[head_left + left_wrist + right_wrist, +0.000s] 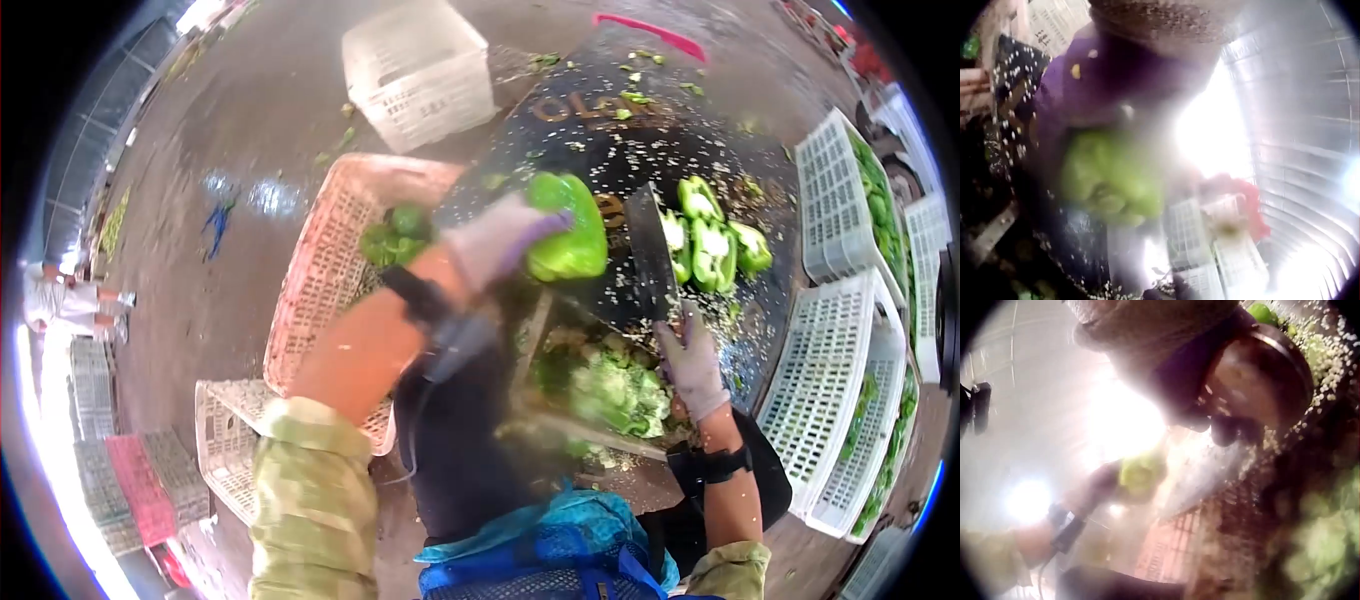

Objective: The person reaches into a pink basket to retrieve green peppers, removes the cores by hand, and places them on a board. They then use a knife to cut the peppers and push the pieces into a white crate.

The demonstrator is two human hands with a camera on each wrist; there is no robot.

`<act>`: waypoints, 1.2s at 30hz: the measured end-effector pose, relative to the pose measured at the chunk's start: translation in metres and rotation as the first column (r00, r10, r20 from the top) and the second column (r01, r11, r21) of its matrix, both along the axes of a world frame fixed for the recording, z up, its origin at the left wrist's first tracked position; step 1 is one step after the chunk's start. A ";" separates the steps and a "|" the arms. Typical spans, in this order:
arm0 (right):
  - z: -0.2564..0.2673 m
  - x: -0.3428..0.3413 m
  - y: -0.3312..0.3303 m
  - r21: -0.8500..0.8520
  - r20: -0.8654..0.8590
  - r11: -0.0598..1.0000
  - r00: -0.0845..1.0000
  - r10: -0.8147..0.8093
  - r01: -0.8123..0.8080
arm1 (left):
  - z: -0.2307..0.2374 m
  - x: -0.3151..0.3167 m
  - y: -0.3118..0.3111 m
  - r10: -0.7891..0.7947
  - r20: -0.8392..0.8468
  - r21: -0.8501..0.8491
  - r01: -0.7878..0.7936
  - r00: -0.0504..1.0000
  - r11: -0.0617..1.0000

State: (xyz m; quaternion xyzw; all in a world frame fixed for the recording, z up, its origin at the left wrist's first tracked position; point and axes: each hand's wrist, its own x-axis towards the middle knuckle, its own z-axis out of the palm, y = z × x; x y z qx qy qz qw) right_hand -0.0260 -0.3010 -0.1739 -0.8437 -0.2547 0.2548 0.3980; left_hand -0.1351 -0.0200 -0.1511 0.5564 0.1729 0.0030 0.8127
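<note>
A whole green bell pepper [568,228] is in the gloved left hand [500,240], whose fingers grip it above the black board [570,130]. The same pepper [1110,178] looks blurred in the left wrist view. My gloved right hand [694,362] holds a knife [655,250] by its handle, with the broad blade pointing away from me over the board. In the right wrist view the blade [1200,472] extends beyond the fingers. Just right of the blade lie several cut bell pepper pieces [714,252], their pale insides showing.
Pale seeds and green scraps litter the board. A pink crate [310,270] with green peppers [395,235] stands left, a white crate [430,110] beyond it. Cores and trimmings [620,390] fill a container below the board. White crates [825,380] of green peppers line the right.
</note>
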 end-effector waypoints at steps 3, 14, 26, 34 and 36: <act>0.035 -0.015 -0.009 0.026 -0.040 0.998 0.998 -0.056 0.057 | -0.011 0.037 -0.065 0.140 -0.155 0.205 -0.107 0.978 0.973; 0.052 -0.065 -0.061 -0.086 0.217 0.996 0.976 0.032 -0.014 | -0.127 0.072 -0.115 0.664 -0.074 0.609 -0.493 0.744 0.621; 0.051 -0.037 0.003 -0.357 0.259 0.921 0.931 0.257 -0.155 | -0.083 0.059 -0.122 0.660 -0.175 0.607 -0.447 0.730 0.656; -0.006 -0.008 0.029 -0.257 0.300 0.950 0.921 0.250 -0.174 | -0.111 0.066 -0.129 0.706 -0.017 0.572 -0.572 0.708 0.588; -0.009 0.002 0.021 -0.256 0.304 0.955 0.925 0.227 -0.150 | -0.102 0.067 -0.120 0.689 -0.074 0.374 -0.621 0.721 0.689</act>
